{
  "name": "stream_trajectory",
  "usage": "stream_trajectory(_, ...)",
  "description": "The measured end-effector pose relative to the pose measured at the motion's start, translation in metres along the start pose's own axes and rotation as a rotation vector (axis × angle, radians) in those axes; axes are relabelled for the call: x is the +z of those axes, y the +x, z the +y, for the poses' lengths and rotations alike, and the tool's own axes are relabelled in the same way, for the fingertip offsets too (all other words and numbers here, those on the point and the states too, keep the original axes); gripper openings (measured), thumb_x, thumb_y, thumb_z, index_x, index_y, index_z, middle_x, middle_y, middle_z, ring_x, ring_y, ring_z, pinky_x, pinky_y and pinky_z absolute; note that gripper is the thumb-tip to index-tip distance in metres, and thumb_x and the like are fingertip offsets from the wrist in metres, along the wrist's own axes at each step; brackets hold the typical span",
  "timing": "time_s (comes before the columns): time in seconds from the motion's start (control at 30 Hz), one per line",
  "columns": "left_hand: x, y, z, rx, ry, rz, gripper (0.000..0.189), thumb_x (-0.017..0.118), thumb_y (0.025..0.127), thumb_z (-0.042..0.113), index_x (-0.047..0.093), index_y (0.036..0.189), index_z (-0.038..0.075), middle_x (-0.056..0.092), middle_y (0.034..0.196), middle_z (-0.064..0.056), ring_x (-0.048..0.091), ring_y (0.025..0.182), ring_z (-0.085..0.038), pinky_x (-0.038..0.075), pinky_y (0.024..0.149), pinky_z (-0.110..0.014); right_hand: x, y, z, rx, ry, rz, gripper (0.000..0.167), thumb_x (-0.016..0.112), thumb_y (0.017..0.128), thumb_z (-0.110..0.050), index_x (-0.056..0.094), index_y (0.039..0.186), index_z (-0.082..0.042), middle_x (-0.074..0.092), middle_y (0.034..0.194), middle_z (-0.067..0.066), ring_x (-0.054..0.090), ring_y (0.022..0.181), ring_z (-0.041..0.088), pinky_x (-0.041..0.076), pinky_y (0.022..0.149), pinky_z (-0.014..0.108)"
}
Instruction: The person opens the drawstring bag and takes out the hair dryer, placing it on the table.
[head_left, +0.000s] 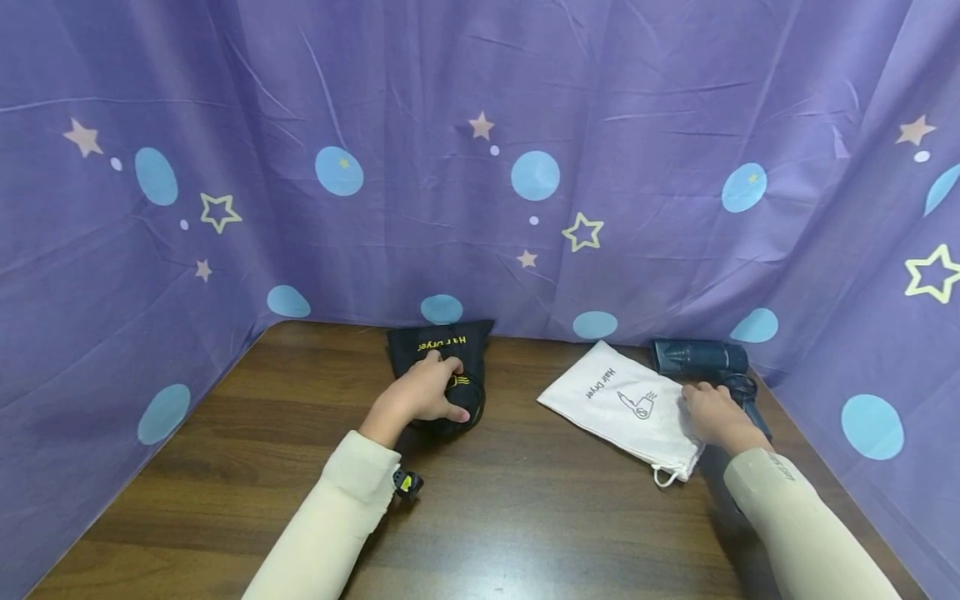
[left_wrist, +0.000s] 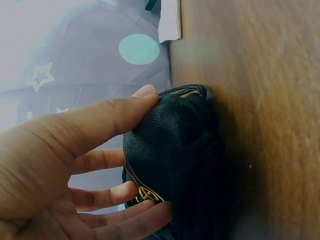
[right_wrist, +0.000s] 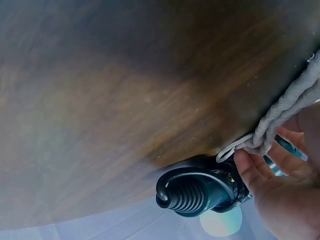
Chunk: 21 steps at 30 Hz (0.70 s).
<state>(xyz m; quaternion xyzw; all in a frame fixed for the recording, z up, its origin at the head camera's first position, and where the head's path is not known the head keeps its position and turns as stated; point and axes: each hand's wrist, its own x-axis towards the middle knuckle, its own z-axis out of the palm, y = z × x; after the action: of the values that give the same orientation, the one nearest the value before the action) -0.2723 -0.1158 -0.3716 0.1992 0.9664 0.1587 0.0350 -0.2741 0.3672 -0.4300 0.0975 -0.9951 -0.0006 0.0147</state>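
Observation:
A black drawstring pouch (head_left: 401,350) with yellow "Hair Dryer" lettering lies near the back edge of the table. My left hand (head_left: 429,390) is over it with fingers spread; in the left wrist view the thumb (left_wrist: 120,112) touches its edge and the loosely bent fingers touch its printed side. To the right, a white drawstring pouch (head_left: 600,400) with a hair dryer drawing lies flat. My right hand (head_left: 716,414) pinches its mouth edge near the cord (right_wrist: 232,149). Just beyond that hand lies a dark hair dryer (head_left: 697,358), its handle partly hidden by the hand.
The brown wooden table (head_left: 517,500) ends at a purple curtain (head_left: 450,108) with stars and dots, which hangs behind and along both sides. The hair dryer's cord (head_left: 741,385) is wrapped at its handle, near the table's right edge.

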Motion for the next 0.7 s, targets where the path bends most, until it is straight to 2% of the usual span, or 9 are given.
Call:
stream_trajectory(0.13,-0.0001,0.0001,0.0004,-0.007,-0.008,-0.003,0.074,0.089,0.078,0.042,0.058,0.136,0.009,0.051,0.131,-0.024,0.057,0.119,-0.041,0.048,0.099,-0.053,-0.002,-0.0007,-0.0005,-0.001,0.034,-0.001,0.028,0.056,0.096,-0.009,0.059,0.114,0.013,0.062,0.105,0.03,0.055,0.102,0.048,0.043,0.091,0.06)
stream_trajectory(0.37,0.0016,0.0002,0.0001,-0.015,-0.01,-0.012,0.074,0.089,0.078,0.042,0.057,0.137,0.009,0.05,0.132,-0.024,0.057,0.118,-0.041,0.048,0.099,-0.053,-0.0029,-0.0007,-0.0009,0.048,0.069,-0.047,0.049,0.054,0.096,-0.023,0.055,0.125,0.016,0.059,0.119,0.035,0.051,0.117,0.054,0.037,0.102,0.065)
stream_trajectory(0.7,0.0029,0.0001,0.0068,-0.012,-0.01,-0.024,0.075,0.087,0.08,0.043,0.056,0.139,0.009,0.048,0.137,-0.026,0.055,0.123,-0.043,0.048,0.1,-0.054,-0.0059,-0.001,-0.0018,0.044,0.067,-0.054,0.052,0.054,0.095,-0.027,0.057,0.123,0.016,0.06,0.119,0.034,0.051,0.116,0.052,0.037,0.101,0.064)
